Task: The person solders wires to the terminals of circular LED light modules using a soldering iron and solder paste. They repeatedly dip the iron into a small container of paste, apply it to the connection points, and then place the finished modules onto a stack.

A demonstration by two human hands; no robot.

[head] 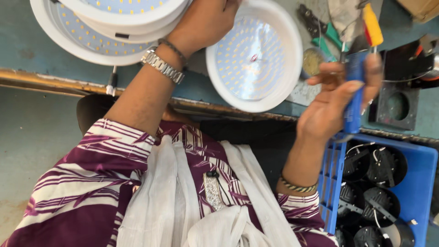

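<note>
crowding the right hand (336,103): pliers (320,32), blue crate (418,183).

Worn teal-painted workbench top (27,41) runs across upper frame, behind both hands; paint chipped, scuffed. Front edge w/ rusty yellowish metal strip (50,78), below left forearm level. Grey concrete floor (32,132) visible lower left, under the left arm; dusty, lighter patch near bottom corner. Blue plastic crate (418,176) sits lower right, just under the right hand, beside the bench edge. Black square metal plate w/ round hole (397,107) on bench, right of the right hand. Brown cardboard corner (423,9) top right. Lighting even, soft, no hard shadows.
</note>
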